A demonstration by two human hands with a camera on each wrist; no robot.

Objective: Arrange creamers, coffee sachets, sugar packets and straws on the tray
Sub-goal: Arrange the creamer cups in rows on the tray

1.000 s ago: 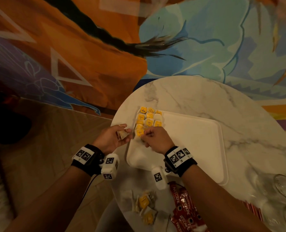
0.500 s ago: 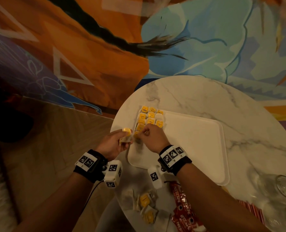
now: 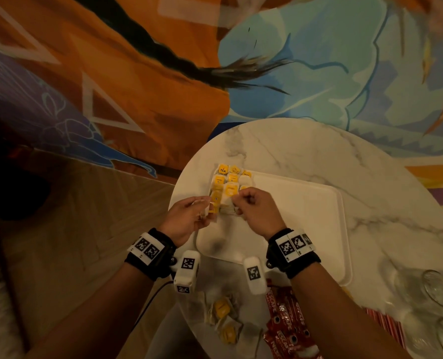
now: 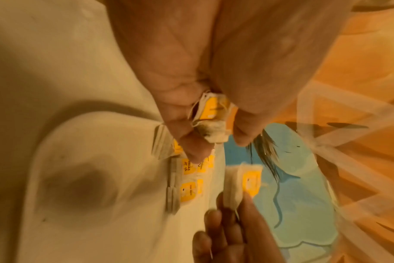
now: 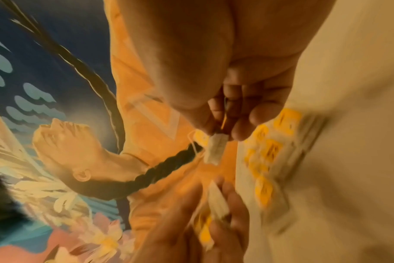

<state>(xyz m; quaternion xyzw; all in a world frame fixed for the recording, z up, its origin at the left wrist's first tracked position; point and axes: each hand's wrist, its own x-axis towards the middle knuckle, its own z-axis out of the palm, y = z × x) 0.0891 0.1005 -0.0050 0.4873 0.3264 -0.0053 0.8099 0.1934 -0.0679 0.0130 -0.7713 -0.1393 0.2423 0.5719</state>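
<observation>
- Table (image 3: 318, 156): round marble top. Your tray (image 3: 306, 229) sits at its centre, mostly bare.
- Tray's 10 o'clock corner: grid of yellow-label sachets (image 3: 230, 181) laid in rows, one reads "TEA". That's the only part done, as far as I can judge.
- Left to do: red coffee sachets (image 3: 285, 322) at 6 o'clock of the tray, off it; loose yellow sachets (image 3: 223, 317) at 7 o'clock, also off; red-striped pieces (image 3: 381, 320) at 5 o'clock, maybe straws, can't tell.
- No creamers or sugar packets that I can ID.
- L hand (image 3: 189, 216): fingers curled round a small stack of sachets (image 4: 212, 115), at the tray's 9 o'clock edge.
- R hand (image 3: 256, 211): thumb + fingertips pinch one sachet (image 5: 215, 147), right by the grid's near end.
- Hard to read: R wrist view blurred, glassware (image 3: 438, 288) at 4 o'clock cut off by frame edge.
</observation>
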